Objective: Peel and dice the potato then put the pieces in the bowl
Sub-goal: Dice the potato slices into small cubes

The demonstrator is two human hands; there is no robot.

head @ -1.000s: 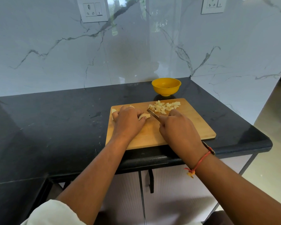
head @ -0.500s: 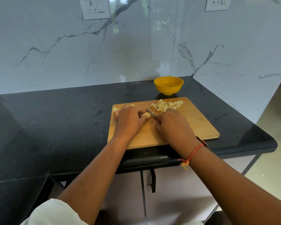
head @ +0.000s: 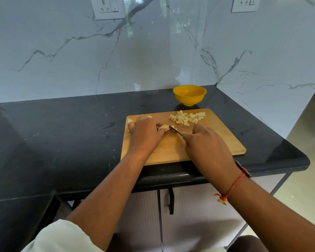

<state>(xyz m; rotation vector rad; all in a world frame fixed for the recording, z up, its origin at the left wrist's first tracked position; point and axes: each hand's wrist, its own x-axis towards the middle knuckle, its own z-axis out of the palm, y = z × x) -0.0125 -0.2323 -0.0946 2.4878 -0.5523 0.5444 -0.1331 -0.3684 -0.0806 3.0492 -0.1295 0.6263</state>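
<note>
**Potato piece pinned under the knife, dice piled by the bowl**

From my feed I see both hands working on a wooden cutting board [head: 216, 140] that lies at the front edge of the black worktop [head: 62, 133]. The left hand [head: 145, 135] is curled down over a pale potato piece [head: 164, 127], its fingers bent and pressing the piece onto the board; only the end of the piece shows past the fingertips. More potato [head: 129, 121] peeks out on the far left side of that hand.

The right hand [head: 205, 144] is closed round the handle of a knife [head: 175, 131]. The handle is hidden in the fist, and the blade slants up and left, with its tip at the exposed end of the potato piece. A red thread [head: 234, 185] circles the right wrist.

The diced pieces [head: 186, 117] sit in a loose heap on the far part of the board, apart from both hands. Just beyond the board's far edge stands the yellow bowl [head: 189, 95], upright on the worktop near the marble wall [head: 153, 51]. I cannot make out any potato inside it.
</note>
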